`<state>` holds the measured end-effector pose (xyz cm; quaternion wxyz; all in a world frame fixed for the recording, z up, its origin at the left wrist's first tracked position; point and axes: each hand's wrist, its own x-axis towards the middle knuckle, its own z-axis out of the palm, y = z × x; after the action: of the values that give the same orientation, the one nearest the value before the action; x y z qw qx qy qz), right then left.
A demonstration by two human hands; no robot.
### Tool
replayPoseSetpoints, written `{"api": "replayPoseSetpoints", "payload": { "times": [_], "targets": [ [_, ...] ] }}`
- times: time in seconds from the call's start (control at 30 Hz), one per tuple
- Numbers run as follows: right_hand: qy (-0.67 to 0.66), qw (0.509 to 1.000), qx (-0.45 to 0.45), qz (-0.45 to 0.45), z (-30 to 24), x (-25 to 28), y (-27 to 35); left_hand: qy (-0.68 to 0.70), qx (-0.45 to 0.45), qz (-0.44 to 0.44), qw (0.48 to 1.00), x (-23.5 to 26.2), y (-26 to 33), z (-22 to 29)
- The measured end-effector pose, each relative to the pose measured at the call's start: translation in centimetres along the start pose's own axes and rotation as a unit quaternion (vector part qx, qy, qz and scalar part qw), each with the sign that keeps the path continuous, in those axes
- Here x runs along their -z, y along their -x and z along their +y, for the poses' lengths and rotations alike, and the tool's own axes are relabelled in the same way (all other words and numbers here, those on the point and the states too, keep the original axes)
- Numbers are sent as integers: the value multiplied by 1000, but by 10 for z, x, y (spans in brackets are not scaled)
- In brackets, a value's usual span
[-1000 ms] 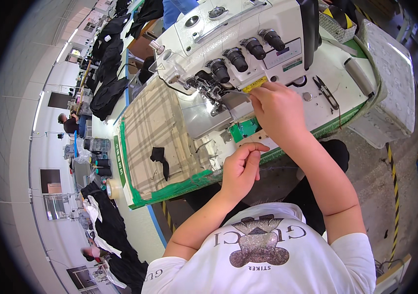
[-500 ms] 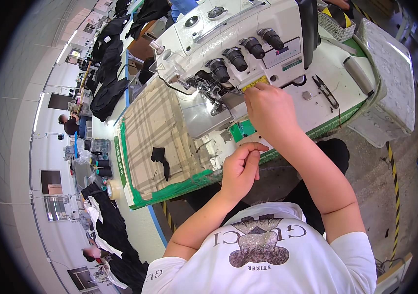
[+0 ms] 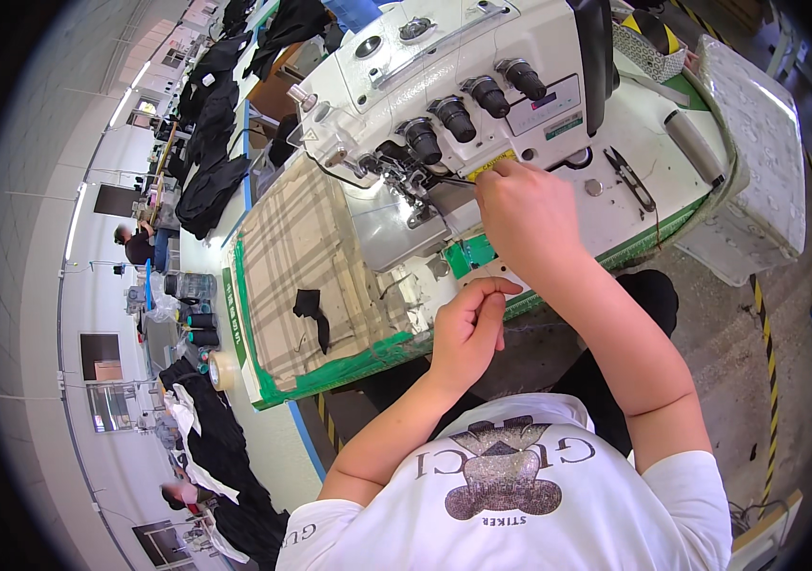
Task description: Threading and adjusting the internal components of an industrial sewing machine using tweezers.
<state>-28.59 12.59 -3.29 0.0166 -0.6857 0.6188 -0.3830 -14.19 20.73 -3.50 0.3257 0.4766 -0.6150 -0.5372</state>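
Note:
A white overlock sewing machine [image 3: 396,81] with several black tension knobs [image 3: 455,119] stands before me. My right hand [image 3: 525,209] is at its front, fingers closed on slim metal tweezers [image 3: 460,181] that point left into the looper and needle parts [image 3: 406,186]. The tips are lost among the metal parts. Nearer to me, my left hand [image 3: 468,328] is raised by the table's front edge. Its thumb and forefinger are pinched together; whatever is between them is too small to make out. Green tape [image 3: 469,255] lies on the machine bed between the hands.
Left of the machine is a plaid-covered board [image 3: 277,276] with a black fabric scrap [image 3: 311,314]. Thread snips [image 3: 632,181], a round metal disc [image 3: 593,187] and a grey cylinder [image 3: 694,147] lie at right. A tape roll [image 3: 223,369] and black thread cones [image 3: 201,328] are far left.
The view has shifted very slightly. Both hands keep nearly the same positions, the right one still at the machine's front with the tweezers.

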Motion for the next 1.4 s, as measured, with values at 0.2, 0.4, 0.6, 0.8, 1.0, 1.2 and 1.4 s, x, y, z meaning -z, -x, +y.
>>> {"api": "replayPoseSetpoints", "payload": {
  "times": [0.2,0.4,0.6,0.8,1.0,1.2,1.4],
  "targets": [
    [6,999,34,-13,1,5,-7,6,10,-3,1000,4,1,-4],
    [21,998,62,-16,-3,6,-10,6,13,-4,1000,2,0,-2],
    [22,998,47,-22,-7,17,-8,10,15,-8,1000,4,1,-3],
    [26,998,37,-31,-6,7,-11,6,10,-9,1000,3,-1,-4],
    [32,999,41,-13,-3,4,-8,5,12,-11,1000,4,-1,-5],
    [49,998,36,2,-2,18,-2,13,13,-13,1000,4,-1,-5],
    [31,999,25,34,-1,39,8,13,21,-17,1000,3,-1,-4]
  ]
}}
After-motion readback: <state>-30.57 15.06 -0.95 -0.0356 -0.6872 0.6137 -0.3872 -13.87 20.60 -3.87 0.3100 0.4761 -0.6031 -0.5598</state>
